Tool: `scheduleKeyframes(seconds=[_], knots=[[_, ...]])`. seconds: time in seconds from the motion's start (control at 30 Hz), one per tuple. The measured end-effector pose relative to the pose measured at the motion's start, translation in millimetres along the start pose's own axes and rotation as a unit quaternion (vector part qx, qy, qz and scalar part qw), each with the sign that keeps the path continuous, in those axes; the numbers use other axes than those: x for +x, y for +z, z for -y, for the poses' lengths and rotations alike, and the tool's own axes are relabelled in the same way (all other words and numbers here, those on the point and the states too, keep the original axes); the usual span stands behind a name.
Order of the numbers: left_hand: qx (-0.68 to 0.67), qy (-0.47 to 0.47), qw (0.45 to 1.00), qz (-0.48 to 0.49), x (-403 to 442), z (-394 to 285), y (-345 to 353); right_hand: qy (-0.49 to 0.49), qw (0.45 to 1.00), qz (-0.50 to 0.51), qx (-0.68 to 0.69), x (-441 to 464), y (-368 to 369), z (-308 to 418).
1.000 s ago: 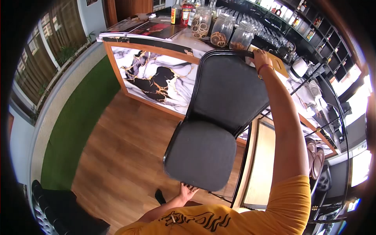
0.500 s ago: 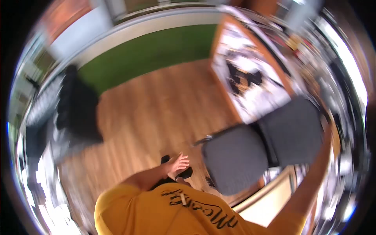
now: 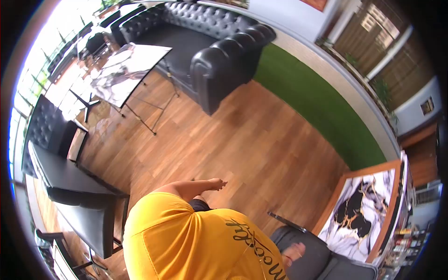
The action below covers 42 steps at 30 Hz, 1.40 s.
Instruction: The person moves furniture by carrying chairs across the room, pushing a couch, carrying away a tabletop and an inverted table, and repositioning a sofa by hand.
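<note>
My left hand [image 3: 217, 184] hangs over the wooden floor in front of my yellow shirt [image 3: 191, 233]. Its fingers are loosely apart and hold nothing. Low on the right, my right hand [image 3: 294, 252] is over a dark grey padded chair [image 3: 310, 261]. It is slightly blurred, its fingers look loosely extended, and I see nothing in them. Whether it touches the chair I cannot tell. Beyond the chair stands a marble-patterned panel [image 3: 359, 214] in white, black and gold with a wooden frame.
A black tufted sofa [image 3: 219, 60] stands at the back beside a marble-topped table [image 3: 135, 70] with thin metal legs. Black leather seating [image 3: 84, 205] is on the left. A green strip [image 3: 317, 102] runs along the low wall. Bottles [image 3: 406, 242] crowd the right edge.
My view has swung left, bringing in the sofa and table. The chair and framed panel have shifted to the lower right. My right arm, stretched out past the chair before, is now close to my body.
</note>
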<state>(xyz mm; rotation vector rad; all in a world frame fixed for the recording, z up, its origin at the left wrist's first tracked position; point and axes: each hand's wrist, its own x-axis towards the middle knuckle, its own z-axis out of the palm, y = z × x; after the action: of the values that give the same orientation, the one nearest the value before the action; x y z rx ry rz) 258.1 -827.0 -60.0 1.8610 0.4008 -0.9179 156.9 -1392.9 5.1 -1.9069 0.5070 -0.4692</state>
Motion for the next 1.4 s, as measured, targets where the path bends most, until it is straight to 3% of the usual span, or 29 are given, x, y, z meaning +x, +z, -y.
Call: scheduleKeyframes(seconds=[0.07,0.1,0.13,0.17,0.23,0.3,0.37,0.43,0.5,0.57,0.63,0.77,0.8,0.87,0.97,1.03,1.13,1.2,1.3,1.37,1.4], knots=[[-0.033,0.007,0.999,-0.015,-27.0,36.0,-43.6,-0.232,0.928,0.247,-0.156,-67.5,153.7,32.0],[-0.056,0.016,0.998,-0.022,-48.0,54.1,-78.4,-0.053,0.908,0.415,-0.022,-105.5,222.4,53.0],[-0.087,-0.012,0.996,-0.029,-68.3,69.0,-104.8,0.027,0.849,0.527,0.014,-128.5,270.9,78.9],[-0.101,-0.015,0.994,-0.039,-68.6,103.1,-133.8,-0.043,0.817,0.572,-0.066,-155.4,314.3,110.3],[-0.258,0.001,0.964,-0.070,-87.2,186.5,-182.1,-0.028,0.785,0.617,-0.051,-207.0,369.6,160.8],[-0.294,0.001,0.934,-0.203,-154.4,221.8,-238.3,0.033,0.754,0.656,-0.007,-237.4,418.9,190.8],[-0.363,0.020,0.894,-0.261,-192.8,266.0,-269.3,-0.158,0.704,0.664,-0.196,-233.9,456.5,225.0],[-0.422,0.045,0.847,-0.320,-225.2,304.4,-286.6,-0.191,0.656,0.675,-0.279,-231.8,496.4,249.3],[-0.524,0.051,0.777,-0.344,-258.2,326.9,-290.0,-0.143,0.644,0.704,-0.261,-230.9,556.0,258.7],[-0.541,0.030,0.754,-0.371,-272.5,351.8,-283.5,-0.093,0.638,0.740,-0.193,-240.8,616.6,281.5],[-0.607,0.006,0.697,-0.382,-273.6,374.5,-274.6,-0.066,0.607,0.769,-0.190,-257.6,687.9,320.6],[-0.630,-0.059,0.661,-0.405,-261.2,399.9,-245.3,0.165,0.600,0.778,-0.092,-304.6,813.9,418.0],[-0.618,-0.088,0.654,-0.427,-261.2,397.8,-242.5,0.152,0.580,0.793,-0.106,-311.6,853.6,439.4],[-0.591,-0.161,0.642,-0.462,-263.4,401.4,-235.1,0.268,0.615,0.741,-0.041,-330.9,932.3,479.4],[-0.493,-0.328,0.642,-0.487,-253.2,413.3,-202.4,0.325,0.608,0.724,-0.031,-331.6,1064.8,489.9],[-0.467,-0.386,0.619,-0.501,-253.0,390.1,-190.6,0.342,0.609,0.715,-0.024,-334.9,1133.6,504.0],[-0.582,-0.356,0.497,-0.537,-277.9,323.1,-198.7,0.354,0.629,0.691,-0.045,-348.1,1204.1,534.5],[-0.651,-0.270,0.354,-0.615,-276.1,283.0,-191.1,0.358,0.640,0.677,-0.062,-371.7,1235.6,549.7],[-0.685,-0.323,0.250,-0.603,-243.8,216.7,-142.9,0.355,0.614,0.704,-0.043,-408.7,1267.1,536.3],[-0.671,-0.404,0.292,-0.549,-215.1,177.9,-98.6,0.314,0.641,0.695,-0.089,-436.0,1288.4,510.4],[-0.694,-0.421,0.277,-0.514,-207.5,153.0,-86.0,0.285,0.691,0.656,-0.102,-454.4,1272.3,507.8]])
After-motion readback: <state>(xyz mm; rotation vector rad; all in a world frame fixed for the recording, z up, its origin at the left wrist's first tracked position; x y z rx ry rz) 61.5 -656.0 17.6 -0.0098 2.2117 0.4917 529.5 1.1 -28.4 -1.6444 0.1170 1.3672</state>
